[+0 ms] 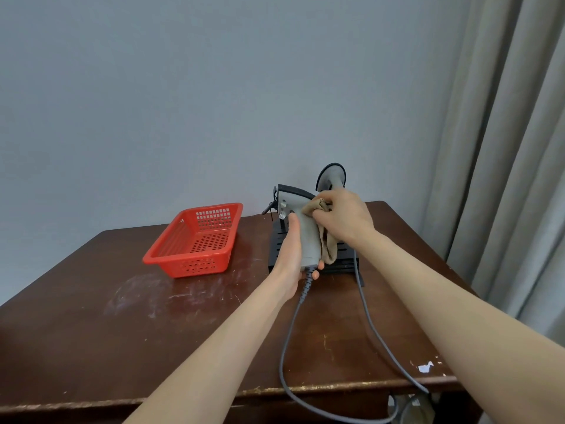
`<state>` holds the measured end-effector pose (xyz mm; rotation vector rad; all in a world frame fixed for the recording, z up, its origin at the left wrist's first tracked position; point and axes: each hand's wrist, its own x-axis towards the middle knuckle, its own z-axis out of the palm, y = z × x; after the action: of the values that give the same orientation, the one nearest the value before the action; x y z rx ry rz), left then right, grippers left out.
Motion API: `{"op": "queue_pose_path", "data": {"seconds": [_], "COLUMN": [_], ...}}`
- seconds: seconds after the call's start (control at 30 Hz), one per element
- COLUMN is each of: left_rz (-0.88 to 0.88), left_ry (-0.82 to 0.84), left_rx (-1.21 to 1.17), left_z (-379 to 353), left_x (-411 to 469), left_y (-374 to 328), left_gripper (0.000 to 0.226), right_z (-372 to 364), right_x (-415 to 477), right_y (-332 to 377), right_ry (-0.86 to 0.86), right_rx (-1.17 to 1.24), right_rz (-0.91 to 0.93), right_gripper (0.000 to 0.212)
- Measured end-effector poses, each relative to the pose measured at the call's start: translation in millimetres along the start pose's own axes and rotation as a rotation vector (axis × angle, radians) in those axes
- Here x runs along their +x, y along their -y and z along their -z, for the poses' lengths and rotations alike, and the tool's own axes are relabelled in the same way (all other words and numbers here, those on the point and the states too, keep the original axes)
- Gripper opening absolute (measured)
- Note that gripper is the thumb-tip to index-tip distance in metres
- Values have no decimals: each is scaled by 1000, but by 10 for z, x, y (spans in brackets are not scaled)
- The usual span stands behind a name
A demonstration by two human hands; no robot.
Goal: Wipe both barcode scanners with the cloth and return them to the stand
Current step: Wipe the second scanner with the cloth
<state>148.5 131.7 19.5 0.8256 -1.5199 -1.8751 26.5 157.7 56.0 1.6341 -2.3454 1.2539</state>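
The left hand (290, 255) grips the grey scanner (308, 237) low on its handle, fingers curled round the base where the cable (287, 347) leaves. The handle stands nearly upright, with the head at the top pointing left. The right hand (342, 218) pinches the cloth (328, 249) and presses it against the handle's upper right side, so the wiping stroke likely runs down that long axis. The black stand (347, 261) sits just behind and below the held scanner and carries the second scanner (333, 175). To the left, the red basket (195, 266) shows only its perforated floor.
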Motion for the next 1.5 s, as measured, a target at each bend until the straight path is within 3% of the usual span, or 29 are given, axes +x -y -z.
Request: {"op": "queue_pose_path", "data": {"seconds": [0.1, 0.27, 0.33, 0.4, 0.47, 0.63, 0.7, 0.87, 1.13, 1.23, 1.33, 1.5], "left_rz": [-23, -14, -10, -15, -22, -6, -7, -28, -26, -32, -47, -11], "left_ry": [1, -34, -26, -13, -16, -62, -61, -20, -42, -15, -4, -62], "left_rx": [12, 30, 10, 8, 20, 39, 22, 17, 35, 62, 66, 24], "left_z": [-24, 24, 18, 5, 6, 48, 54, 18, 61, 51, 32, 93], "left_x": [0, 4, -11, -13, -6, 10, -8, -34, 2, -20, -32, -6], "left_y": [8, 63, 44, 19, 10, 61, 71, 72, 115, 120, 96, 84], "left_gripper": [76, 75, 74, 76, 76, 75, 73, 74, 75, 77, 78, 77], "right_z": [-36, 34, 41, 3, -40, -27, -19, 6, 39, 32, 9, -48], "right_x": [-33, -41, -15, -3, -12, -72, -75, -22, -197, -130, -104, -224], "right_y": [-3, 10, 37, 52, 39, -14, -13, 27, 18, 42, 66, 47], "right_ry": [7, 284, 204, 9, -34, 280, 312, -11, 349, 158, 14, 315], "right_rx": [-55, -4, -16, -66, -77, -29, -30, -80, -6, -87, -100, -28], "right_rz": [16, 8, 20, 14, 15, 54, 64, 37, 86, 74, 78, 120], "right_gripper": [23, 17, 15, 19, 23, 16, 16, 21, 30, 18, 22, 17]}}
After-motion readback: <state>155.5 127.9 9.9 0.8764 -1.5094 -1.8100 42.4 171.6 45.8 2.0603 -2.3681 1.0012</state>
